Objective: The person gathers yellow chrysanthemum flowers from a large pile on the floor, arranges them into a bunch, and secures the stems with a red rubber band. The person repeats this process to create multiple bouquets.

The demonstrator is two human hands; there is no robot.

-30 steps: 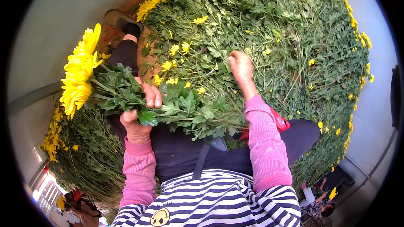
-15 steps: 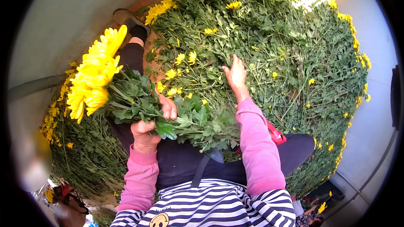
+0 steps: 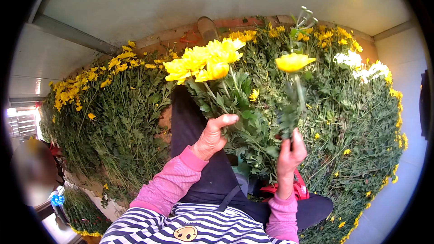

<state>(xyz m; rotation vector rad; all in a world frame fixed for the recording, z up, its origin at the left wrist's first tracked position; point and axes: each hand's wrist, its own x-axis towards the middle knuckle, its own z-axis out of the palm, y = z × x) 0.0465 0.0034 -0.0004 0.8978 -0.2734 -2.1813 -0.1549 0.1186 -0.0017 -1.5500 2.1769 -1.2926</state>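
My left hand (image 3: 214,136) is closed around the stems of a bunch of yellow chrysanthemums (image 3: 204,61), its heads held level above my outstretched leg. Leaves hide most of what its fingers grip. To the right, my right hand (image 3: 290,154) pinches the stem of a single yellow chrysanthemum (image 3: 294,63), held upright with its bloom at the top. The stem and leaves just above those fingers are smeared by motion. A gap lies between the single flower and the bunch.
Heaped cut chrysanthemum stems (image 3: 348,122) cover the floor to the right. Another pile (image 3: 122,126) lies left of my leg, yellow heads toward the wall (image 3: 158,9). White chrysanthemums (image 3: 357,65) sit at the far right. A red object (image 3: 299,187) rests beside my bent knee.
My right hand, open over the pile before, now holds a single chrysanthemum up. My left hand and its bunch have come toward the middle, and the view has turned left.
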